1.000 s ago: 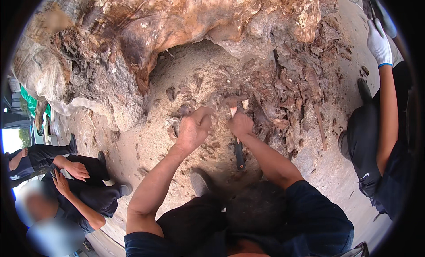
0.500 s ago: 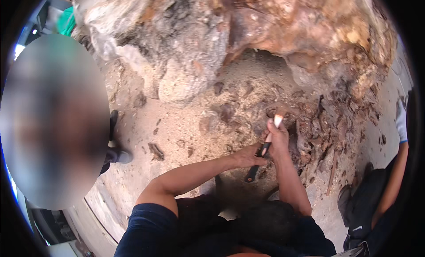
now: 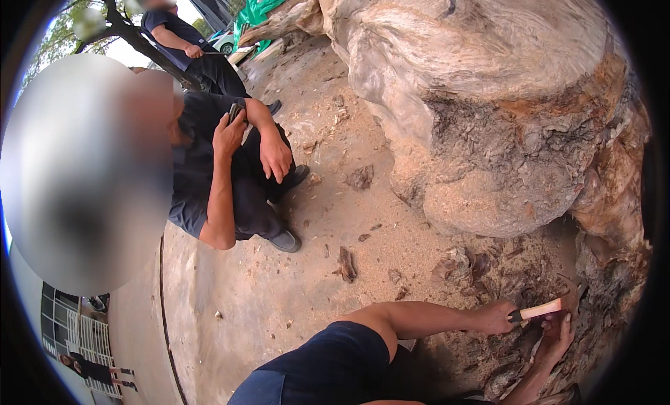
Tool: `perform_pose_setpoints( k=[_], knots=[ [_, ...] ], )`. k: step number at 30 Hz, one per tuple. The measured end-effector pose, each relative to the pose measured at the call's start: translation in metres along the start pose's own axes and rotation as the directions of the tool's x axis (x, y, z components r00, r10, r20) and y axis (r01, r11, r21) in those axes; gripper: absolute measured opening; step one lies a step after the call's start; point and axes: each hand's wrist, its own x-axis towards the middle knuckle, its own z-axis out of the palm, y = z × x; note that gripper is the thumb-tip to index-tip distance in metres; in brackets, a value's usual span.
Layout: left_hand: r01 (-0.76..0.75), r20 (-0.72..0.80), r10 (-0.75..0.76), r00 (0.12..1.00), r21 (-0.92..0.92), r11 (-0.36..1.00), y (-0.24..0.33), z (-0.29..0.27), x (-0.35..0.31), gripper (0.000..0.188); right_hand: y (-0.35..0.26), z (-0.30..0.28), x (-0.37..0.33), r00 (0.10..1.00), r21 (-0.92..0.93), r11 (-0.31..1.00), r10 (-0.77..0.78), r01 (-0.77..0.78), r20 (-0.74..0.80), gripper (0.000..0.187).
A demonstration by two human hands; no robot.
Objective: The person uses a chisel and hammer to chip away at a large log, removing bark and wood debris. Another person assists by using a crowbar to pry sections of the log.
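Note:
My left hand (image 3: 494, 317) is closed around the black grip of a short hand tool at the lower right. Beyond the grip, the tool's pale handle (image 3: 541, 309) points right toward a thin, curved head (image 3: 569, 292), like a small adze or pick. Just below that head is my right hand (image 3: 553, 339), its fingers bent together close to the handle's end. What they hold, if anything, is hidden. Both hands are low beside the base of a huge gnarled wood stump (image 3: 481, 126), over dark broken bits of bark.
Bark chunks (image 3: 345, 264) and sawdust litter the concrete ground (image 3: 230, 300). At left a crouching person in dark clothes holds a phone (image 3: 236, 113). Another person (image 3: 181, 46) stands behind with a thin rod, near a green sheet (image 3: 269, 7). Farther off is a distant person (image 3: 91, 369).
The view has swung left, putting the stump and my hands farther right in the picture. My right hand has shifted from the handle to just below the tool's head. My left hand grips the handle.

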Motion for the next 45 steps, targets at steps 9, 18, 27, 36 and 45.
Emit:
perform_pose_setpoints(
  k=[9, 18, 27, 36, 45],
  knots=[
    [0.047, 0.096, -0.097, 0.991, 0.425, 0.904, 0.022, -0.06, 0.028, 0.038, -0.088, 0.056, -0.006, 0.894, -0.338, 0.862, 0.435, -0.378, 0.111, 0.019],
    [-0.025, -0.259, 0.338, 0.905, 0.759, 0.65, 0.02, -0.055, 0.108, 0.035, -0.073, 0.07, 0.036, 0.985, -0.268, 0.952, 0.166, -0.148, 0.049, 0.023],
    [0.155, -0.356, 0.151, 0.922, 0.697, 0.7, 0.026, -0.044, 0.164, 0.036, -0.055, 0.078, 0.074, 0.994, -0.3, 0.948, 0.101, -0.112, -0.051, 0.027],
    [0.103, -0.338, 0.099, 0.936, 0.531, 0.841, 0.007, -0.015, 0.203, 0.033, -0.039, 0.075, 0.083, 0.985, -0.676, 0.729, -0.17, 0.106, -0.029, 0.022],
    [0.036, -0.403, 0.157, 0.902, 0.432, 0.901, -0.003, 0.0, 0.222, 0.034, -0.034, 0.075, 0.084, 0.916, -0.811, 0.51, -0.394, 0.286, 0.076, 0.02]
  ],
)
